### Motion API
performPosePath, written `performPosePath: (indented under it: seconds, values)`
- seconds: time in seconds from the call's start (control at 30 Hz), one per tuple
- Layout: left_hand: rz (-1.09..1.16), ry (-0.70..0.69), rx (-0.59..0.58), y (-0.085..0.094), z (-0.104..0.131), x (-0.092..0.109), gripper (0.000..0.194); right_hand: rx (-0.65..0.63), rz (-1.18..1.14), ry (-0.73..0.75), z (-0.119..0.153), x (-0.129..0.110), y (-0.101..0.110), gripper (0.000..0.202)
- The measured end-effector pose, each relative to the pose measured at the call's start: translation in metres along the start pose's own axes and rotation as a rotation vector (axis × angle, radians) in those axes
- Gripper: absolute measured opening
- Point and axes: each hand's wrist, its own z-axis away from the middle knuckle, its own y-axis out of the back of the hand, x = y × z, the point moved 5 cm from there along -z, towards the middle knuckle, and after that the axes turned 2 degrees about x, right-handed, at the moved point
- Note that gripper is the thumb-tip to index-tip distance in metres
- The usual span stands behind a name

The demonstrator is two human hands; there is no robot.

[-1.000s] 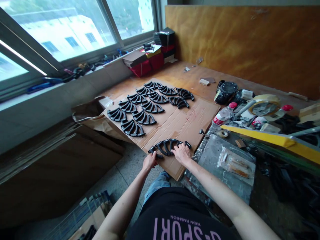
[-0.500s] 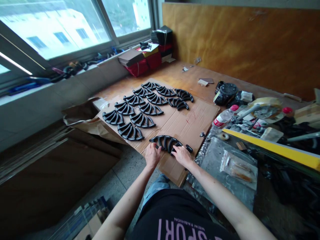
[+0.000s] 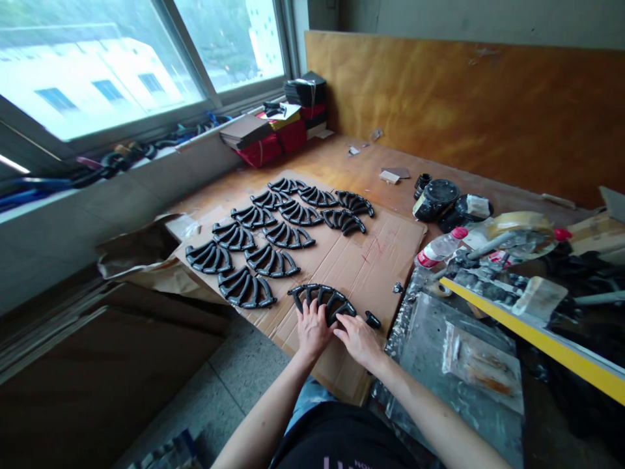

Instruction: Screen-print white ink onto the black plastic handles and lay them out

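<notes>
A fan-shaped black ribbed piece [image 3: 322, 293] lies on the brown cardboard [image 3: 342, 260] near its front edge. Over the left lower part of it lies my left hand [image 3: 312, 326], fingers spread and resting on the ribs. My right hand [image 3: 358, 335] touches its lower right end with the fingertips, the fingers slightly apart. Just right of that hand is a short separate black piece [image 3: 372, 319]. Several similar black fans [image 3: 290, 212] lie in rows farther back on the cardboard.
On the right are a plastic bottle [image 3: 439, 247], black jars [image 3: 439, 195], a roll of tape [image 3: 520, 225], a yellow-edged bar [image 3: 537, 339] and a grey board [image 3: 469, 365]. Red and black stacks [image 3: 263, 143] stand by the window.
The view has shifted, so the table sits lower. My left hand has moved from the left end of the fan inward over its ribs, closer to my right hand, and its fingers have spread.
</notes>
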Motion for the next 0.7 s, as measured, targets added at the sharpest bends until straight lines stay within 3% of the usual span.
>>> performPosePath:
  seconds: [0.07,0.17,0.3,0.4,0.53,0.7]
  values:
    - [0.017,-0.065,0.034,0.006,-0.023,0.001,0.053,0.062,-0.038,0.013,0.003,-0.002,0.008,0.04]
    - [0.044,-0.158,0.036,0.01,-0.077,0.011,0.056,0.114,-0.084,-0.018,0.004,0.0,0.019,0.039]
    - [0.063,-0.234,-0.034,0.002,-0.156,0.031,0.057,0.176,-0.133,-0.112,0.009,0.012,0.03,0.039]
    - [0.035,-0.198,-0.095,-0.008,-0.198,0.034,0.055,0.224,-0.166,-0.197,0.02,0.026,0.037,0.039]
    - [0.0,-0.121,-0.081,-0.021,-0.224,0.028,0.056,0.317,-0.209,-0.319,0.051,0.043,0.05,0.038]
    - [0.021,-0.025,0.06,-0.033,-0.216,0.027,0.07,0.486,-0.216,-0.444,0.106,0.06,0.077,0.035]
